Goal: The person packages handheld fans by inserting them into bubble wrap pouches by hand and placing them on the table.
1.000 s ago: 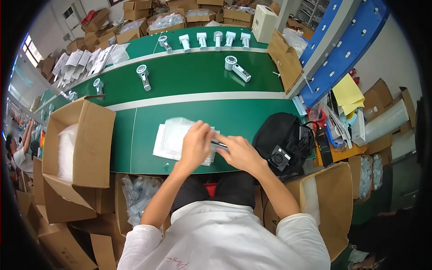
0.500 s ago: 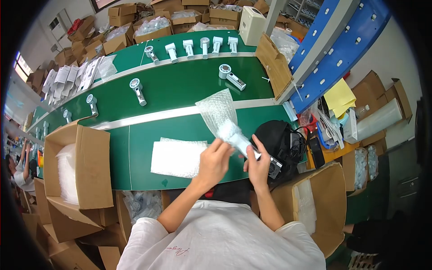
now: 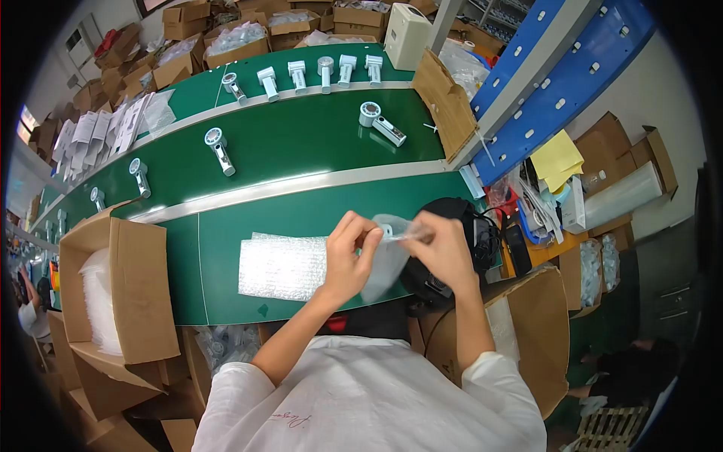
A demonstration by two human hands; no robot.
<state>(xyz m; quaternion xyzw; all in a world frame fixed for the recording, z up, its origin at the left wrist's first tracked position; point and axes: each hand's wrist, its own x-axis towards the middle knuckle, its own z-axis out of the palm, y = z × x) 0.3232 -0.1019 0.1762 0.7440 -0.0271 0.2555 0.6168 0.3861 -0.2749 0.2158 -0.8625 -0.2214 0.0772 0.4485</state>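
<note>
My left hand [image 3: 348, 252] pinches the top edge of a translucent bubble-wrap bag [image 3: 385, 270] above the front of the green bench. On the other side of the bag's mouth, my right hand [image 3: 444, 247] has its fingers closed on the film, slightly blurred. Between my hands a small pale-blue end of a handheld device [image 3: 388, 232] shows at the mouth; the rest of it is hidden in the cloudy bag. Beside my left hand lies a stack of flat bubble-wrap bags [image 3: 280, 267].
Round-headed handheld devices lie on the green conveyor [image 3: 282, 139], one at right [image 3: 382, 124]. Several more stand on the back ledge. An open carton [image 3: 143, 286] of white sheets is at left, another carton [image 3: 538, 339] at right. A black bag [image 3: 449, 218] sits beside my right hand.
The bag has swung from pointing up and away to hanging down below my hands. The device's handle, which stuck out toward my right hand, is now mostly inside. My view has shifted slightly.
</note>
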